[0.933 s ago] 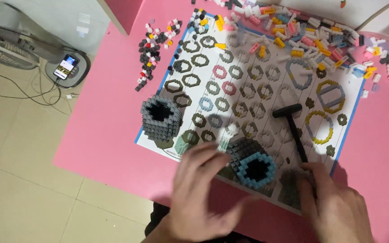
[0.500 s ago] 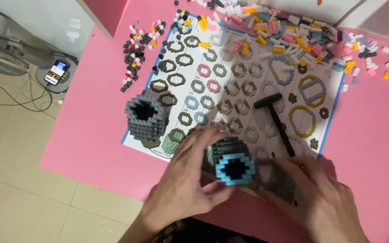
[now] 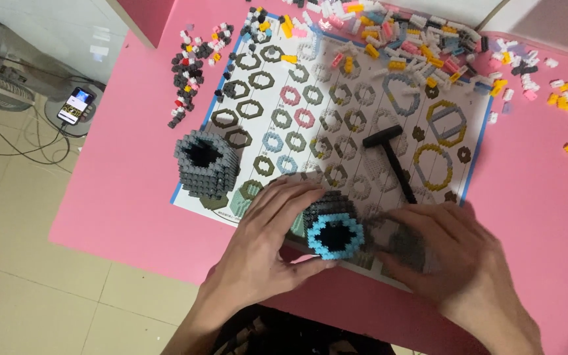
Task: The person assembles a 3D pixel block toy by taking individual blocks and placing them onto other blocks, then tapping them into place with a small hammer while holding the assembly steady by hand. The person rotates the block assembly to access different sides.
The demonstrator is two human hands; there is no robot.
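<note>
Pink desk fills most of my view, with pale floor tiles showing beyond its near edge. Closest to me, my left hand has its grip wrapped around a small block model, dark on the outside with a light blue ring around a black hole, thumb underneath and fingers curled over the top; the model sits tipped on its side right at the near edge of the printed pattern sheet. My right hand lies just beside it, fingers pressed onto a grey block piece; whether that grip pinches the piece or only covers it I cannot tell. The model is close to the desk edge, so I judge a slip of my thumb could send it to the floor, and squeezing too hard could pop rows of blocks apart. Further off a black hammer lies on the sheet, and a hollow grey block tube stands upright at the sheet's left corner. Farthest away, loose coloured blocks are scattered thickly, easy to sweep off with a sleeve.
</note>
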